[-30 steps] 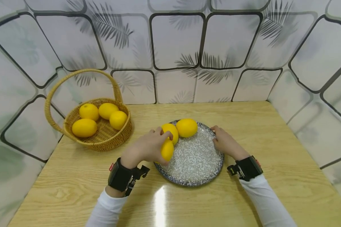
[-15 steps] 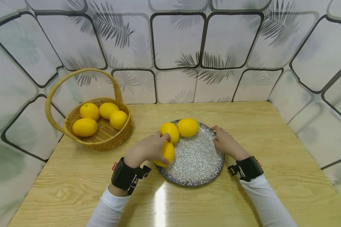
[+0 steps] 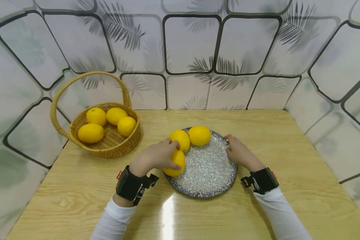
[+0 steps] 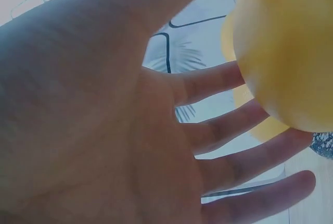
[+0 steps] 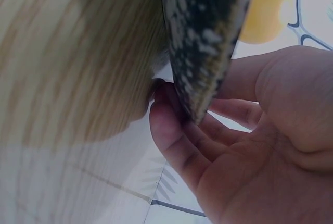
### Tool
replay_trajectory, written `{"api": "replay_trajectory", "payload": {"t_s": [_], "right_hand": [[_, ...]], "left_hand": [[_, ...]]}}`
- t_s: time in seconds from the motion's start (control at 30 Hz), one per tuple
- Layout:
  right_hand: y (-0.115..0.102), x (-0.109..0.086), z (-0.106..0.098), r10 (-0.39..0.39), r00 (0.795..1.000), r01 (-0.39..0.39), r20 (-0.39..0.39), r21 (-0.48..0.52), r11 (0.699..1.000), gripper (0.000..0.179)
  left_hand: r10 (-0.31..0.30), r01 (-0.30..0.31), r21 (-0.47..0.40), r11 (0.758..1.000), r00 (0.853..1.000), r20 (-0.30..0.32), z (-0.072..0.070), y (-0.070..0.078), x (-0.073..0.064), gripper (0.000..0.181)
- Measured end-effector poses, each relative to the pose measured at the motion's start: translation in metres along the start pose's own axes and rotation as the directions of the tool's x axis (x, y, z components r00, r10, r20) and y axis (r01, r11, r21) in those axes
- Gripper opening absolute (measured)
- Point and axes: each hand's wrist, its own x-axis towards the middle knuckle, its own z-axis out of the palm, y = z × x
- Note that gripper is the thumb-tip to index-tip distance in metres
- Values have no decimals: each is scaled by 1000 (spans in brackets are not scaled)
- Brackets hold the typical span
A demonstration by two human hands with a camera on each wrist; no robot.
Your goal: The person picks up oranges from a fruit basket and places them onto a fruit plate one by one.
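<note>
Left fingers higher on fruit

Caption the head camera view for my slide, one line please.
Left grip on a fruit, right grip on the plate, two more fruits there, four in the basket.

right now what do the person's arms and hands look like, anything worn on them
The left hand and right hand are bare, without gloves. Each wears a bulky black wristband with a small red tag and a dark bracket-like attachment. White sleeves end just short of the wristbands.
</note>
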Motion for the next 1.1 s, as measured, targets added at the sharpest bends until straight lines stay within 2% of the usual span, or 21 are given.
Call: {"api": "replay_trajectory", "payload": {"t_s": [0.5,0.77,0.87,0.97,1.03,1.1], "right_hand": [[5,-5,6,29,1000,-29,3,-3,1000,46],[4,-4,7,4,1000,-4,-5,-4,1000,46],[3,-3,5,2,1000,-2,-5,-9,1000,46],[2,-2,4,-2,1000,2,-7,-11,1000,45],[2,-1,4,-7,1000,7,-9,-13,1000,45],[1,0,3,-9,1000,9,-10,-13,1000,45]], "left_hand": [[29,-28,-11,1000,999,19,1,2,1,61],[24,-24,-28,999,1000,12,-2,-2,1,56],[50,-51,-51,997,998,-24,-5,-7,-1,46],[68,-76,-87,993,993,-94,-12,-14,-3,37],[47,-65,-108,992,987,-157,-17,-22,-5,33],[3,-30,-108,994,970,-242,-22,-34,-7,31]]}}
